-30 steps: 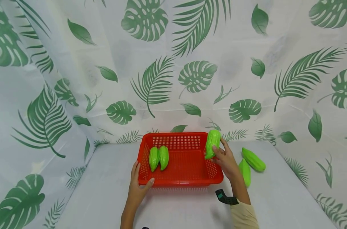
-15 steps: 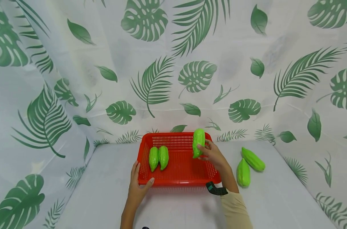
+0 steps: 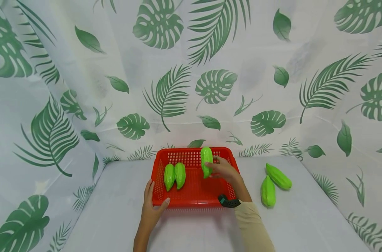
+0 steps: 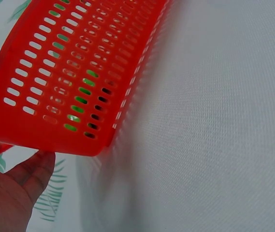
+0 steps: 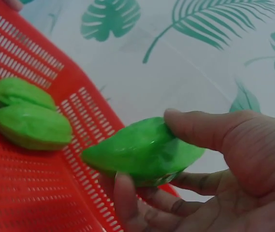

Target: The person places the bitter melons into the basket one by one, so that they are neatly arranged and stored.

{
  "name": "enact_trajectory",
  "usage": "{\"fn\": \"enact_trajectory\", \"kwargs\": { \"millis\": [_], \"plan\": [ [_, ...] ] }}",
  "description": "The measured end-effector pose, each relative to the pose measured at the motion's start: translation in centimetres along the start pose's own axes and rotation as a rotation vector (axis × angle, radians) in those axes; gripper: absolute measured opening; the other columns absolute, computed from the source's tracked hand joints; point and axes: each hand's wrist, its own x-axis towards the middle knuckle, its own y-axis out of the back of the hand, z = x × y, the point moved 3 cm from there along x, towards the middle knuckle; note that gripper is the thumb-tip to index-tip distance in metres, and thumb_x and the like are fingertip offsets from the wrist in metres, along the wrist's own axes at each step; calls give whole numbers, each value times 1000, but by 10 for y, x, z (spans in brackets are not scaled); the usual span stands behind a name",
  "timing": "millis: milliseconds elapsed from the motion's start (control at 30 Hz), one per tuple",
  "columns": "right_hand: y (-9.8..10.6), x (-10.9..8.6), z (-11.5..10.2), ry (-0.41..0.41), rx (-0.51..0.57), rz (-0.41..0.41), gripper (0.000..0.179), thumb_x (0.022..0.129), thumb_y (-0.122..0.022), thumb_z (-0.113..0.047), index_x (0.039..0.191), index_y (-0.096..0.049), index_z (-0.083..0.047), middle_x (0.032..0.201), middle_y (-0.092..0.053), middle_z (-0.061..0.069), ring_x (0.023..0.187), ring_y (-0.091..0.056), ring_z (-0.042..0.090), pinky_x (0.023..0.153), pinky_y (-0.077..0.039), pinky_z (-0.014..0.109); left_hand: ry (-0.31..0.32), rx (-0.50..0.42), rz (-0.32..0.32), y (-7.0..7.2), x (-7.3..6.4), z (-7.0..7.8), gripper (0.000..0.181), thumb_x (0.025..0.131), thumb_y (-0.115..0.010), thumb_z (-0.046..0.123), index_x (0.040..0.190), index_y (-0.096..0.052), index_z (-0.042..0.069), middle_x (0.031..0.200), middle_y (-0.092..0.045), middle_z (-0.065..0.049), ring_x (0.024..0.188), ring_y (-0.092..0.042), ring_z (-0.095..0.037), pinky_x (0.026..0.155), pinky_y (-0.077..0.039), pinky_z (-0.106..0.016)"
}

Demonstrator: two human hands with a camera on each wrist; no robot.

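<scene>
My right hand (image 3: 225, 170) holds a bright green, ridged bitter melon (image 3: 206, 162) above the red plastic basket (image 3: 194, 202). In the right wrist view, thumb and fingers curl around the held bitter melon (image 5: 142, 151), its pointed tip toward the basket. Two more bitter melons (image 3: 174, 175) lie side by side at the basket's left inside. At the basket's front left corner, my left hand (image 3: 150, 210) grips it, fingers along the left side and thumb at the front rim. The left wrist view shows that hand (image 4: 11, 193) against the slotted basket wall (image 4: 65, 72).
Two bitter melons, one (image 3: 278, 176) touching the other (image 3: 268, 191), lie on the white table (image 3: 304, 217) right of the basket. A leaf-patterned cloth (image 3: 178, 87) rises behind the table and along its sides.
My right hand has carried the bitter melon leftward, from the basket's right rim to over its middle. The left hand stays at the corner.
</scene>
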Motion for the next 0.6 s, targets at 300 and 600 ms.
{"fn": "enact_trajectory", "kwargs": {
  "millis": [300, 600],
  "plan": [
    [-13, 15, -7, -100, -182, 8, 67, 89, -69, -33, 141, -43, 0, 121, -60, 16, 102, -61, 29, 96, -52, 51, -12, 3, 9, 3, 2, 1, 92, 85, -73, 42, 156, -20, 14, 164, -11, 2, 151, -14, -30, 115, -25, -59],
    [-25, 30, -1, -167, -200, -84, 58, 88, -72, -27, 132, -51, 5, 109, -61, 12, 91, -61, 24, 95, -54, 46, -1, -27, -5, 2, 0, 0, 93, 85, -73, 42, 157, -19, 17, 165, -9, 1, 151, -12, -30, 115, -24, -60]
  ]
}}
